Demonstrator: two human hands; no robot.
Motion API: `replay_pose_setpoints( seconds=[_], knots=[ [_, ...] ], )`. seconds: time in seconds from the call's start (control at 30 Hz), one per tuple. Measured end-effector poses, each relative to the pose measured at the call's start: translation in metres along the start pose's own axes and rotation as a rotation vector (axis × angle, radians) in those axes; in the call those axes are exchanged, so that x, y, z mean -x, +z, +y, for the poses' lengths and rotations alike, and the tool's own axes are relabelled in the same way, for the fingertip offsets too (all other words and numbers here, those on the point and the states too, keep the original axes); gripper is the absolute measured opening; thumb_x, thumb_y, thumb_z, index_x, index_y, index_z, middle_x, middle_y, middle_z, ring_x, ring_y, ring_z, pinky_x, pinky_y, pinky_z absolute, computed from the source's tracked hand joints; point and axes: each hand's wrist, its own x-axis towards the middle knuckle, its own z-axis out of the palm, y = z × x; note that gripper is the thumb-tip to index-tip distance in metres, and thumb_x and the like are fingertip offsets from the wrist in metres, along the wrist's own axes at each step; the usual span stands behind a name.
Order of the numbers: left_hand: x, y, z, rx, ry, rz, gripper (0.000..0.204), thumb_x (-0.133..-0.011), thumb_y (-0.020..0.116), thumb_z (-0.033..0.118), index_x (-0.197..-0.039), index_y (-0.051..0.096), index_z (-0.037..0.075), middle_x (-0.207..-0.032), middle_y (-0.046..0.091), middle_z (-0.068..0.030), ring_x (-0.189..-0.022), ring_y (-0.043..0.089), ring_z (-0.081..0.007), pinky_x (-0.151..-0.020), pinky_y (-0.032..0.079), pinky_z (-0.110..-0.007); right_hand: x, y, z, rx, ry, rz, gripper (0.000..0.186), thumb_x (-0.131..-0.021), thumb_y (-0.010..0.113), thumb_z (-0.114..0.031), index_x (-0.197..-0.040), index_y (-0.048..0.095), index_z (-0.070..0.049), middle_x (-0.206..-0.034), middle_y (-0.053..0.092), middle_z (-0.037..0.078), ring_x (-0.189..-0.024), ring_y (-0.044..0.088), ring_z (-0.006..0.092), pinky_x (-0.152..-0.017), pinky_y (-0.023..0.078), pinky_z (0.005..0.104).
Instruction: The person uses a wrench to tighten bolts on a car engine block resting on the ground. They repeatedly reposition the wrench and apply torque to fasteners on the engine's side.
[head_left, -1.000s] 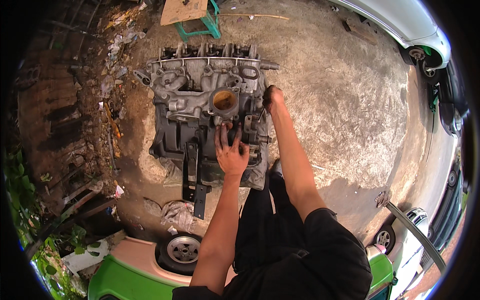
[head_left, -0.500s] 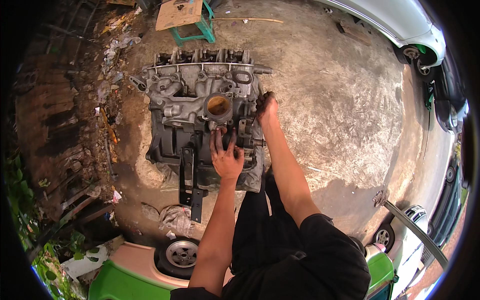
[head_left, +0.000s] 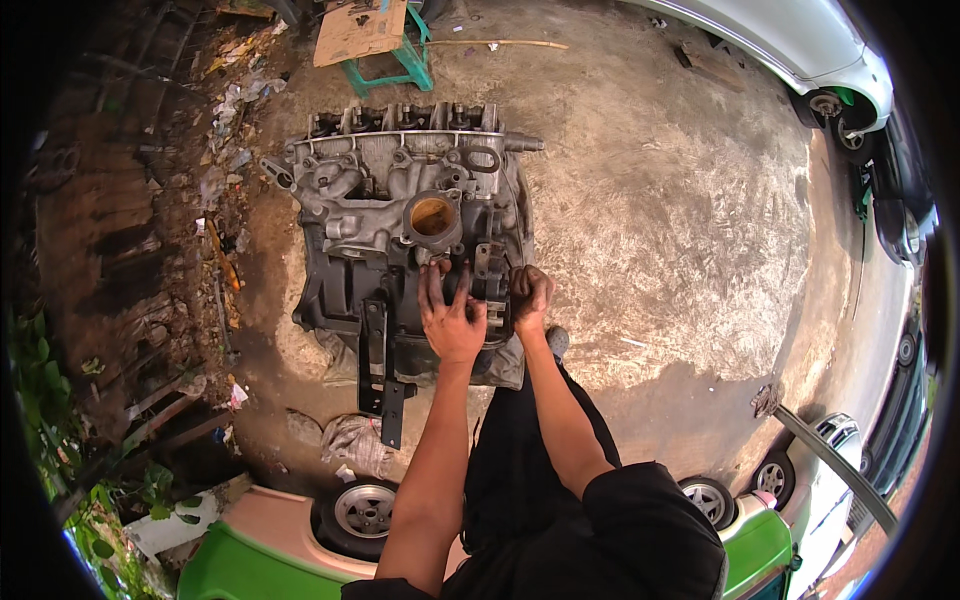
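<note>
A grey and black car engine [head_left: 345, 285] stands on the ground in front of me. Its round, brownish-bored inlet flange [head_left: 433, 220] faces up near the middle. Just below that flange, my left hand [head_left: 455, 318] rests on the engine with its dirty fingers spread and stretched out. My right hand [head_left: 531, 297] is curled closed at the engine's right edge, near a protruding metal fitting; what its fingers grip, if anything, is hidden. Left of my left hand, a black metal bracket [head_left: 373, 350] with holes sticks out toward me.
A small table [head_left: 362, 32] with green legs stands beyond the engine. Litter [head_left: 238, 100] and planks line the left side. A crumpled cloth [head_left: 358, 440] lies at the lower left. Parked cars, one green and pink [head_left: 275, 540], one silver [head_left: 790, 35], border the concrete floor [head_left: 670, 220].
My right hand has come down along the engine's right side, toward me, from beside the flange to level with my left hand. My left hand has stayed in place.
</note>
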Motion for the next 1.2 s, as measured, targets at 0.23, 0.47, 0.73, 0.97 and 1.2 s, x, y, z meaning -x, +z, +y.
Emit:
replay_pose_setpoints(
  seconds=[0.23,0.47,0.73,0.97,1.2],
  knots=[
    [0.001,0.003,-0.001,0.005,0.018,0.039,0.056,-0.077,0.059,0.013,-0.131,0.063,0.026,-0.147,0.041,-0.0169,-0.135,0.039,-0.043,-0.103,0.044,-0.053,-0.004,-0.002,-0.018,0.196,-0.089,0.34,0.043,-0.098,0.048,-0.032,-0.067,0.029,-0.008,-0.063,0.021,-0.003,-0.058,0.019,0.008,-0.054,0.017,0.0317],
    [0.0,0.001,0.0,0.014,0.019,0.046,0.056,-0.077,0.059,0.012,-0.132,0.062,0.027,-0.145,0.041,-0.0169,-0.135,0.039,-0.0419,-0.103,0.044,-0.053,-0.07,-0.032,-0.039,-0.202,0.328,0.264,0.005,-0.091,0.049,-0.01,-0.09,0.045,-0.012,-0.069,0.029,-0.004,-0.062,0.027,0.0105,-0.062,0.03,0.0295],
    [0.001,0.002,0.001,-0.005,-0.008,0.01,0.056,-0.077,0.057,0.012,-0.131,0.062,0.026,-0.145,0.042,-0.0177,-0.134,0.04,-0.0438,-0.103,0.044,-0.054,-0.136,-0.007,-0.002,-0.147,0.638,0.28,0.021,-0.085,0.054,-0.01,-0.071,0.042,-0.018,-0.068,0.034,-0.004,-0.059,0.033,0.0121,-0.06,0.031,0.03],
    [0.001,0.002,0.001,0.0,-0.009,0.017,0.055,-0.077,0.056,0.012,-0.13,0.062,0.026,-0.145,0.042,-0.017,-0.134,0.039,-0.0435,-0.102,0.044,-0.054,-0.155,0.0,0.014,-0.065,0.704,0.362,0.02,-0.08,0.054,-0.015,-0.066,0.041,-0.019,-0.066,0.037,-0.003,-0.056,0.034,0.0133,-0.057,0.027,0.0314],
    [0.001,0.003,0.0,-0.011,0.009,0.026,0.054,-0.078,0.056,0.012,-0.13,0.063,0.024,-0.145,0.042,-0.0171,-0.134,0.039,-0.0433,-0.101,0.046,-0.054,-0.173,-0.007,0.027,-0.15,0.834,0.295,0.014,-0.076,0.055,-0.018,-0.069,0.043,-0.017,-0.065,0.042,-0.001,-0.058,0.037,0.0159,-0.059,0.028,0.0329]
  ],
)
